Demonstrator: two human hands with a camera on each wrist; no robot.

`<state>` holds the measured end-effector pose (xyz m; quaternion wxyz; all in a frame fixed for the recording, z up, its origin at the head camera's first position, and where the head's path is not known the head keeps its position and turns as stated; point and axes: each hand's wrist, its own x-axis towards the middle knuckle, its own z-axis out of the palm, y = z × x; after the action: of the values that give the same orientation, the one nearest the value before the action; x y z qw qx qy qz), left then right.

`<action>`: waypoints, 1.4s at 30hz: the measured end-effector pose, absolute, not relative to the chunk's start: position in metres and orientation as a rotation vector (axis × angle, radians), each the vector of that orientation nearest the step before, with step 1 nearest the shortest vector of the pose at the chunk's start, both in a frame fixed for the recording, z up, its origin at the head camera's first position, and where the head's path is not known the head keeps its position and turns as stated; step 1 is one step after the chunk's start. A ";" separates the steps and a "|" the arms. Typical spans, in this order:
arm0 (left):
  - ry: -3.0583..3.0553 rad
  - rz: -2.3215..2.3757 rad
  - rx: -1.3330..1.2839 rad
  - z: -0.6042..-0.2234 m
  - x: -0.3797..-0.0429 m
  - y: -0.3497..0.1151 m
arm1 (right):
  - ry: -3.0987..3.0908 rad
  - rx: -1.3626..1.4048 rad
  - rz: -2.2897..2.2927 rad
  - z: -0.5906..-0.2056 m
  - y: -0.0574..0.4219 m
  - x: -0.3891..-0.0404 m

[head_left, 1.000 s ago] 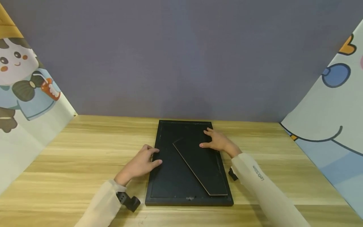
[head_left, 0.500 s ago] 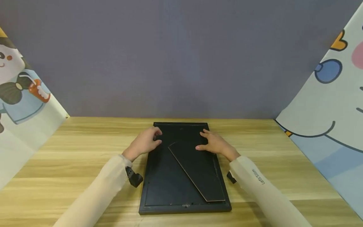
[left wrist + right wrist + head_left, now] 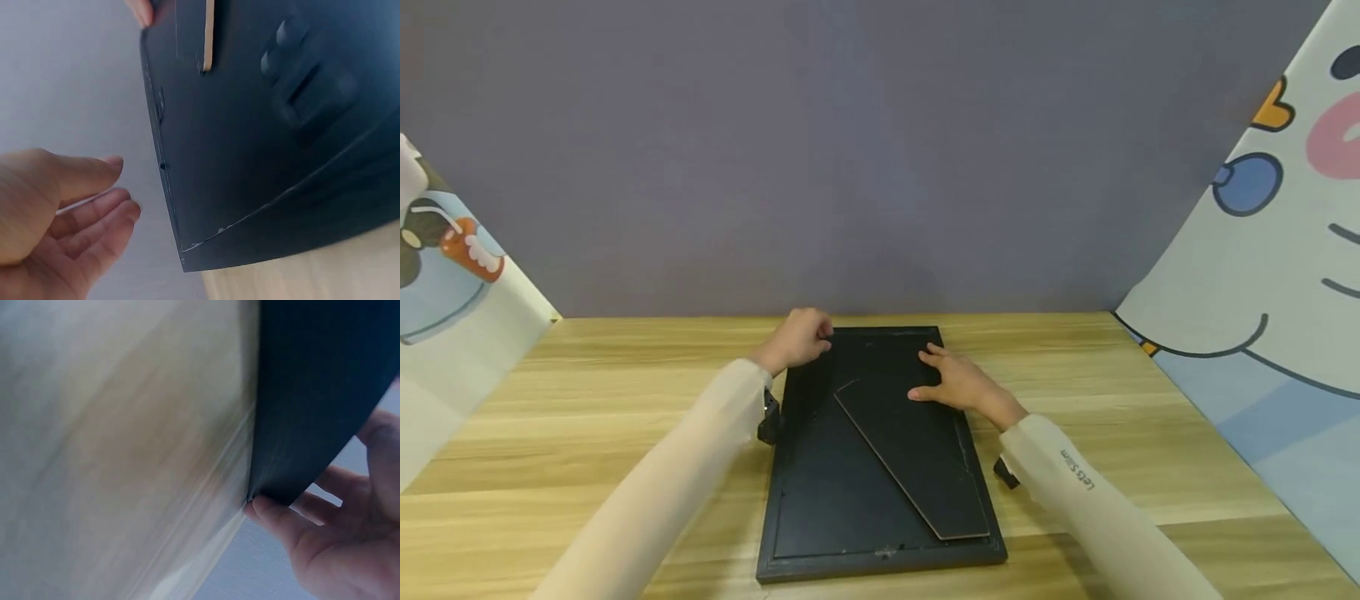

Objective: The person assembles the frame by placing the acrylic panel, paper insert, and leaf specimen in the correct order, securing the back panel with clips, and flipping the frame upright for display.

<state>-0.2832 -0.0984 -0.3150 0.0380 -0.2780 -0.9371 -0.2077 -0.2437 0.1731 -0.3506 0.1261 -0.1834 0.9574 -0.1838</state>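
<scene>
A black picture frame lies back side up on the wooden table, its long sides running away from me. Slanting across its back is a flat black easel stand with a pale cut edge. At the far left corner is my left hand, fingers loosely bent. In the left wrist view that hand has a gap between it and the frame's edge, with nothing between thumb and fingers. My right hand rests spread over the right side, thumb over the stand. In the right wrist view its fingertips touch the frame's edge.
The wooden table extends to both sides of the frame. A plain grey wall rises behind it. Cartoon-printed panels flank the table left and right. Each wrist carries a small black camera.
My left hand has moved from the middle of the frame's left side up to its far left corner. The right hand stays at the right side. The head view has shifted slightly.
</scene>
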 end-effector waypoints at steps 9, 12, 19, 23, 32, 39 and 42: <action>-2.988 -0.601 -0.739 -0.317 -0.305 -0.095 | 2.795 -0.542 -0.546 -0.347 0.167 -0.241; -3.019 -0.635 -0.652 -0.322 -0.310 -0.095 | 2.798 -0.546 -0.534 -0.347 0.168 -0.239; -3.032 -0.779 -0.457 -0.327 -0.316 -0.090 | 2.803 -0.553 -0.533 -0.344 0.170 -0.234; -3.074 -0.858 -0.338 -0.323 -0.317 -0.086 | 2.804 -0.547 -0.540 -0.341 0.171 -0.230; -3.137 -0.909 -0.257 -0.317 -0.314 -0.081 | 2.783 -0.532 -0.556 -0.338 0.172 -0.223; -3.108 -0.837 -0.402 -0.321 -0.311 -0.083 | 2.773 -0.532 -0.555 -0.336 0.171 -0.223; -3.066 -0.798 -0.480 -0.323 -0.310 -0.083 | 2.775 -0.537 -0.558 -0.337 0.171 -0.223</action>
<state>-0.3098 -0.0828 -0.3228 -0.0314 -0.1497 -0.9564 -0.2488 -0.2229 0.1707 -0.3371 0.1300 -0.1848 0.9550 -0.1920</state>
